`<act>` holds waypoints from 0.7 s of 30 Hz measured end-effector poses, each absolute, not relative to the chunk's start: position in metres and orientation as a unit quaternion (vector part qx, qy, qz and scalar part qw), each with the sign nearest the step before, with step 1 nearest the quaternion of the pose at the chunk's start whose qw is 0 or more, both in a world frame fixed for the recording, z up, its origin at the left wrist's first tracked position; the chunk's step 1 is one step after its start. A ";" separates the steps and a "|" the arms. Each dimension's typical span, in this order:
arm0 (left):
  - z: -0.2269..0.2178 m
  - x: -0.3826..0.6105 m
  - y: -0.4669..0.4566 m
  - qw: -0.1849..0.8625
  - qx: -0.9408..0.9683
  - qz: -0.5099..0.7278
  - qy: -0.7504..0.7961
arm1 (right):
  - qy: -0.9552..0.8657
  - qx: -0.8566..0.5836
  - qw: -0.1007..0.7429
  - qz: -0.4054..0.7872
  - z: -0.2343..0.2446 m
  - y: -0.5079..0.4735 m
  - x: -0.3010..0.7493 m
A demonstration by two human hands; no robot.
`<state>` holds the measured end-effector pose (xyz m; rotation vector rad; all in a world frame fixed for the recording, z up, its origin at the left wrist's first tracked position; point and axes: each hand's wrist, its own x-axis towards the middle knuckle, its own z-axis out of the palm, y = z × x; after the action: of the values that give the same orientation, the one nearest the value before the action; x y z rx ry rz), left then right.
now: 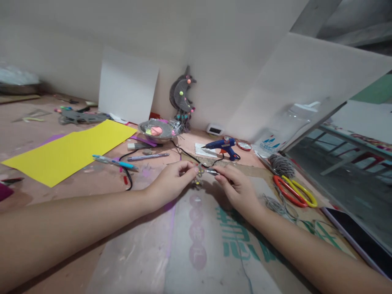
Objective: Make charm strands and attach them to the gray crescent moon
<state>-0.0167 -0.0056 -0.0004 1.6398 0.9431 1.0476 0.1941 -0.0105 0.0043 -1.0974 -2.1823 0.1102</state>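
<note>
My left hand (173,179) and my right hand (237,185) meet at the middle of the table, above a printed plastic sheet (214,241). Fingers of both hands are pinched together. Between them is a small grey knotted piece of cord (199,177), held by my left fingertips. My right fingertips pinch a small shiny metal piece (212,172) that touches the cord. What the metal piece is stays too small to make out.
A blue glue gun (223,146) lies behind the hands, its black cable running left. Red and yellow scissors (294,190) and grey yarn (281,164) lie right. Yellow paper (70,149), pens (116,162), a foil bowl (159,130) and a moon decoration (183,96) are left and behind. A phone (361,237) lies at the right edge.
</note>
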 end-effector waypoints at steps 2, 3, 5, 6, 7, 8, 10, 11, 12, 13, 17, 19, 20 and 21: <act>0.000 -0.017 -0.006 0.466 0.669 0.428 0.388 | -0.840 -0.423 0.337 0.038 0.004 -0.010 0.194; 0.000 -0.017 -0.006 0.463 0.670 0.429 0.390 | -0.841 -0.423 0.335 0.035 0.005 -0.009 0.194; 0.001 -0.018 -0.007 0.456 0.675 0.430 0.389 | -0.843 -0.424 0.330 0.030 0.005 -0.009 0.195; 0.001 -0.018 -0.007 0.453 0.677 0.431 0.388 | -0.844 -0.425 0.327 0.029 0.005 -0.009 0.195; 0.001 -0.018 -0.008 0.451 0.679 0.432 0.386 | -0.844 -0.426 0.324 0.027 0.005 -0.010 0.195; 0.001 -0.018 -0.008 0.449 0.681 0.432 0.386 | -0.845 -0.428 0.321 0.027 0.005 -0.010 0.194; 0.001 -0.018 -0.009 0.446 0.681 0.432 0.388 | -0.846 -0.430 0.315 0.026 0.006 -0.010 0.194; 0.002 -0.018 -0.009 0.445 0.681 0.432 0.389 | -0.846 -0.431 0.314 0.024 0.006 -0.010 0.194; 0.002 -0.018 -0.009 0.445 0.680 0.433 0.390 | -0.845 -0.432 0.313 0.023 0.006 -0.011 0.194; 0.002 -0.018 -0.009 0.445 0.680 0.433 0.391 | -0.846 -0.432 0.313 0.021 0.006 -0.011 0.194; 0.002 -0.018 -0.009 0.454 0.679 0.428 0.387 | -0.850 -0.426 0.310 0.007 0.008 -0.012 0.193; 0.002 -0.018 -0.008 0.456 0.680 0.426 0.385 | -0.853 -0.422 0.307 -0.003 0.009 -0.012 0.192; 0.002 -0.018 -0.008 0.456 0.681 0.425 0.385 | -0.854 -0.420 0.306 -0.007 0.010 -0.012 0.192; 0.002 -0.018 -0.008 0.456 0.682 0.424 0.384 | -0.854 -0.419 0.307 -0.008 0.010 -0.013 0.192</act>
<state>-0.0179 -0.0084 0.0023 1.6804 0.9469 1.0445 0.1921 -0.0126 0.0100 -1.1080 -2.2602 -0.0214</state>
